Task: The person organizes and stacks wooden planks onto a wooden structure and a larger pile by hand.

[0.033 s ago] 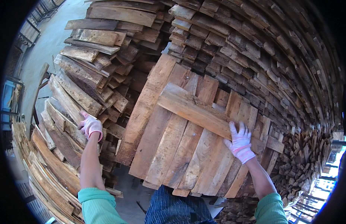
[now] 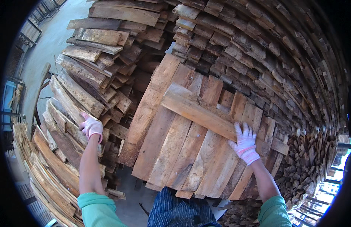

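My left hand point(image 2: 90, 126), in a white and pink work glove, is closed at the near end of a rough wooden plank point(image 2: 68, 101) on the left pile. Part of its grip is hidden. My right hand point(image 2: 245, 143), gloved alike, lies with fingers stretched out over the right part of a loose board point(image 2: 200, 111). That board rests crosswise on a layer of planks point(image 2: 179, 153) set side by side in front of me. A wider plank point(image 2: 149, 113) with a rough edge forms the layer's left side.
A tall stack of boards point(image 2: 255, 56) rises behind and to the right. More loose planks point(image 2: 56, 164) lie at the lower left, and an uneven pile point(image 2: 103, 38) stands farther back. Grey floor point(image 2: 62, 28) shows at the upper left.
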Demonstrator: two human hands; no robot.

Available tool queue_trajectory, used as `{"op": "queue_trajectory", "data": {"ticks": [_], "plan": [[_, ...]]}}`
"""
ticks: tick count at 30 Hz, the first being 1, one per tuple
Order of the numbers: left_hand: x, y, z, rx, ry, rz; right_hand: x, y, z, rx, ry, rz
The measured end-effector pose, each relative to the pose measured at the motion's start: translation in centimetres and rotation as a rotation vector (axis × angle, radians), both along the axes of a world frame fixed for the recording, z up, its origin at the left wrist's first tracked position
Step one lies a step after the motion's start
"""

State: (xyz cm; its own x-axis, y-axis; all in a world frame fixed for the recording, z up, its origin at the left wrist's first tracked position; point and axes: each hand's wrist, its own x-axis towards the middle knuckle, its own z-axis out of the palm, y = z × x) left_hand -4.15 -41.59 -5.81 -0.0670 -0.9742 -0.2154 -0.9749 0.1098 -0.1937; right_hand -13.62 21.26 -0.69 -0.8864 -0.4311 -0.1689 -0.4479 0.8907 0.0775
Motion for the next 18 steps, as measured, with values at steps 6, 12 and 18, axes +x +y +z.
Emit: {"op": "queue_trajectory", "data": {"ticks": [6,12,18], "plan": [[4.8,0.0,21.6,0.358,1.181,0.202,-2.3,0.7,2.1,-0.169,-0.301,-0.293],[22.3,2.0,23.2,0.448,1.486,0.182,-6.1,-2.4,5.5,-0.250,-0.286,-0.236],[26.5,11.9,12.1,0.607,1.885,0.412,-12.3,-6.9,4.4,-0.074,-0.299,-0.082]]}}
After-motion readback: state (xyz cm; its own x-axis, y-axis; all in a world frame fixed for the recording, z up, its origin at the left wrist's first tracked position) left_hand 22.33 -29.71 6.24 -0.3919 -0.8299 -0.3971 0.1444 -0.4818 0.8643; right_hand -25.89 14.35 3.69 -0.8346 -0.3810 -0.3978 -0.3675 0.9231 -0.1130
